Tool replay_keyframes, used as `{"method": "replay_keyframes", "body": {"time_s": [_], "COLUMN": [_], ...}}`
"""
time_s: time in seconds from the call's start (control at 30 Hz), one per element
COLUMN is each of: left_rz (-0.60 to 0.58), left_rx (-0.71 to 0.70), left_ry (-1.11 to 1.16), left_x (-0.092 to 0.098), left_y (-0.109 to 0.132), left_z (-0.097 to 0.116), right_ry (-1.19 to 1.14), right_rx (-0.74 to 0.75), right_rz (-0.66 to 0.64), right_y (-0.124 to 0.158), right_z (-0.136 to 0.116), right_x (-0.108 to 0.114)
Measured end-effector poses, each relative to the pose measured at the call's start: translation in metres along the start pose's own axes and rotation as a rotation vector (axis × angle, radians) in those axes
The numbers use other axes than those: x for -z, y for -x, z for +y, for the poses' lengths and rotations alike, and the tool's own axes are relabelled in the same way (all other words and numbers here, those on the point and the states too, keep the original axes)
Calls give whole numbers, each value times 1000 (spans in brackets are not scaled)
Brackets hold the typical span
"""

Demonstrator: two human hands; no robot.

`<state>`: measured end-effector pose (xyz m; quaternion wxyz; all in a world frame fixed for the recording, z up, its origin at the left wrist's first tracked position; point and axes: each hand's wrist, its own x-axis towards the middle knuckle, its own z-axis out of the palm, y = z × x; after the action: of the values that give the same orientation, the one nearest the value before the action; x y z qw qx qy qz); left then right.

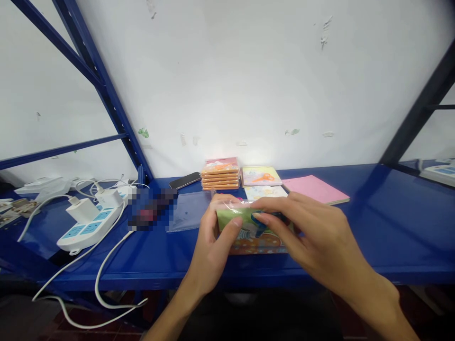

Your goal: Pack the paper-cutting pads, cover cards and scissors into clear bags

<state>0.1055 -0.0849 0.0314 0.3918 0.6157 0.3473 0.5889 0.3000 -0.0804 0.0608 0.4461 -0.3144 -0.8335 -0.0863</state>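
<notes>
In front of me, my left hand point(220, 237) grips a green picture booklet point(227, 217) in a shiny clear plastic sleeve, thumb on its near face and fingers behind. My right hand point(309, 232) pinches a small blue object point(261, 225), seemingly child's scissors, against the same face of the booklet. How much of it lies inside the sleeve I cannot tell. Below, an orange-brown printed surface point(256, 246) shows at the table's front edge. Beyond the hands lie a yellow booklet point(252, 171) with orange scissors point(265, 177) on it and a white printed booklet point(263, 191).
A stack of sleeved packs point(220, 179) stands near the wall, with a black phone point(185, 180) beside it. Pink paper point(316, 188) lies to the right. Left of my hands are a clear plastic bag point(188, 213), a white power strip point(90, 227) and loose cables point(97, 279) over the blue table edge.
</notes>
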Motion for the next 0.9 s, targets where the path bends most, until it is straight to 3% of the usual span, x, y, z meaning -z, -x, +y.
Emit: {"method": "replay_keyframes", "body": {"time_s": [0.23, 0.53, 0.63, 0.77, 0.9], "left_rz": [5, -16, 17, 46, 37], "left_rx": [16, 37, 106, 134, 160], "left_ry": [13, 0, -53, 16, 115], "left_x": [-1, 4, 2, -1, -2], "left_y": [0, -2, -5, -10, -11], "left_z": [-2, -6, -7, -8, -3], "right_ry": [-37, 123, 168, 38, -85], "right_rx": [-1, -56, -109, -183, -282], "right_rz": [32, 87, 13, -193, -195], "right_y": [-2, -1, 1, 6, 6], "right_z": [-2, 8, 25, 47, 50], "right_x": [2, 12, 16, 18, 21]}}
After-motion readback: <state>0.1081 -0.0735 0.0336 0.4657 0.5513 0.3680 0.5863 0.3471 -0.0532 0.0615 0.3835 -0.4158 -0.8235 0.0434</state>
